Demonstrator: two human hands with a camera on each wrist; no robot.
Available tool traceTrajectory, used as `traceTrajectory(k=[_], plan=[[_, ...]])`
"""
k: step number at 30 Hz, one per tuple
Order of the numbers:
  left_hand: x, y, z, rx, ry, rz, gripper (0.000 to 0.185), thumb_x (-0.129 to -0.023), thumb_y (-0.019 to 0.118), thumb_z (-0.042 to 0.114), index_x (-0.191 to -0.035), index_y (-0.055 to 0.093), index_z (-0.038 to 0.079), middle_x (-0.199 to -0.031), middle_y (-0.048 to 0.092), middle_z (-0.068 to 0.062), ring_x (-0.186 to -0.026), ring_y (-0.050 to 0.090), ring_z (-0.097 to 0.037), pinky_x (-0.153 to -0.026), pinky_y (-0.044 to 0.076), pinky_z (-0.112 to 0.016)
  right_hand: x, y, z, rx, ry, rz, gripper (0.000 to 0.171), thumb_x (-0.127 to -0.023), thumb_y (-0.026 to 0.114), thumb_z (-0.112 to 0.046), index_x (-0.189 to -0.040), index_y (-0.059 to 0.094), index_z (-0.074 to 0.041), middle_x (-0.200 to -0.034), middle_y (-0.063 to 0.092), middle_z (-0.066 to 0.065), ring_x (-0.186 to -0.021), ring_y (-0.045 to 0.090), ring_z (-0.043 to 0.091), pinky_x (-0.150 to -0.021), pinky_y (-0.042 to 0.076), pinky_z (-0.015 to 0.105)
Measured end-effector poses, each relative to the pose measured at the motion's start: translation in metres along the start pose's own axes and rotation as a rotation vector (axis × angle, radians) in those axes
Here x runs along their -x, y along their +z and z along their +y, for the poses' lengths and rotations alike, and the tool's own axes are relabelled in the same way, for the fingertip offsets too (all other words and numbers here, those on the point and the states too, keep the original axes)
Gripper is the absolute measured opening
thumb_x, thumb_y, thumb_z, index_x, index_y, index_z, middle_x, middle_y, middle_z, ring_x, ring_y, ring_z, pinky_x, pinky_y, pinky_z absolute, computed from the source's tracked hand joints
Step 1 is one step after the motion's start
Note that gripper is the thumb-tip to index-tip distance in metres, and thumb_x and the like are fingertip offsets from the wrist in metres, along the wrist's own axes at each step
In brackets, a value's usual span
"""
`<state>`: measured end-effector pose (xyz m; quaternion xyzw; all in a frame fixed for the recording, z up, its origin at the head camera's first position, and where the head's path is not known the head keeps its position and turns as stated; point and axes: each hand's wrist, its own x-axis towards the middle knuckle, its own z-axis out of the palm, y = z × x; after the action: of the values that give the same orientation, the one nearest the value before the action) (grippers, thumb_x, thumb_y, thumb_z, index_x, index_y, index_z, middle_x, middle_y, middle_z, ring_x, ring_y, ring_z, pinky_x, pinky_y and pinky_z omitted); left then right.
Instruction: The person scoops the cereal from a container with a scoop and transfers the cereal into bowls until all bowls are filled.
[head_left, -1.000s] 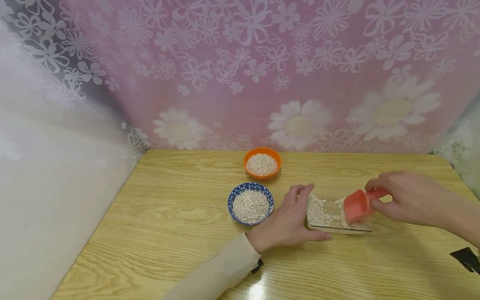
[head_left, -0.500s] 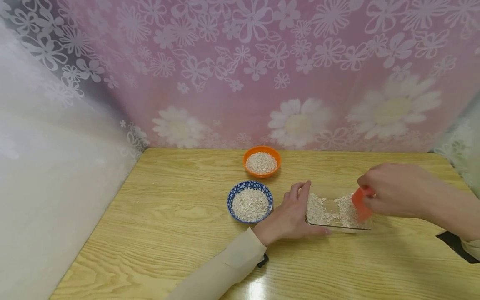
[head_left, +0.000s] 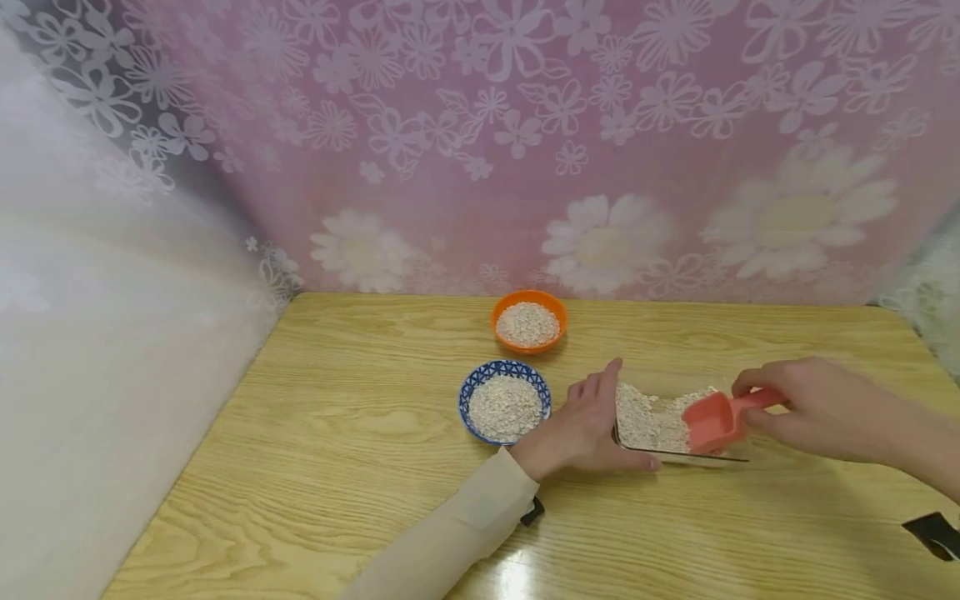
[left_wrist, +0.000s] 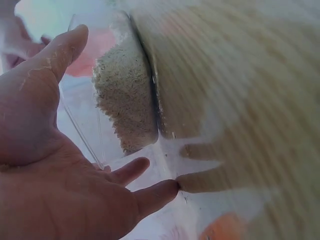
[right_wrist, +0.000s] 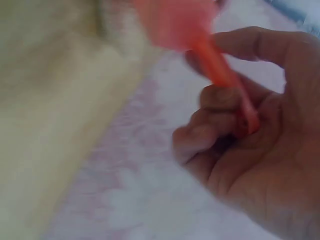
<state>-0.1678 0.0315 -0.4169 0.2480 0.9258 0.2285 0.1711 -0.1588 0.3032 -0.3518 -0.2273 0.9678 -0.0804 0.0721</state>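
Note:
A clear rectangular container (head_left: 663,455) of oat flakes (head_left: 636,421) stands on the table at the right of the head view. My left hand (head_left: 581,435) braces its left end, fingers straight and spread, thumb along the near side. The left wrist view shows this hand (left_wrist: 75,165) with its palm beside the clear wall. My right hand (head_left: 817,408) grips the handle of a coral-red scoop (head_left: 708,423) whose head lies in the oats at the container's right part. In the right wrist view, curled fingers (right_wrist: 205,125) wrap around the scoop handle (right_wrist: 220,70).
Left of the container, a blue-and-white patterned bowl (head_left: 467,398) holds a heap of oats. Behind it an orange bowl (head_left: 529,347) also holds oats, near the table's back edge. The wooden table (head_left: 322,433) meets a pink flowered curtain (head_left: 442,208) at the back.
The right hand tipped the scoop steeply down at the container's right end, then drew back right and levelled it in the oats. The left hand stays at the container's left end.

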Motion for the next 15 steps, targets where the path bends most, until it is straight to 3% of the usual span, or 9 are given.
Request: traceTrajectory(k=[7,15], plan=[[-0.003,0.000,0.001,-0.016,-0.015,-0.028,0.131,-0.079,0.075,0.071,-0.164,-0.013,0.023,-0.169,0.026,-0.004,-0.155,0.027,-0.031,-0.119,0.040,-0.041,0.017,0.035,0.016,-0.264,0.000,0.048,0.022,-0.096,0.071,-0.018,-0.118,0.070,-0.014,-0.094,0.071,-0.008,-0.066,0.049,-0.005,-0.057,0.040,0.021],[-0.006,0.003,0.004,-0.043,-0.044,-0.016,0.132,-0.077,0.075,0.074,-0.164,-0.010,0.024,-0.168,0.027,-0.001,-0.155,0.028,-0.029,-0.119,0.041,-0.041,0.016,0.063,0.009,-0.249,-0.126,0.270,0.033,-0.086,0.081,-0.014,-0.117,0.072,-0.020,-0.110,0.075,0.001,-0.090,0.062,-0.009,-0.065,0.053,0.021]])
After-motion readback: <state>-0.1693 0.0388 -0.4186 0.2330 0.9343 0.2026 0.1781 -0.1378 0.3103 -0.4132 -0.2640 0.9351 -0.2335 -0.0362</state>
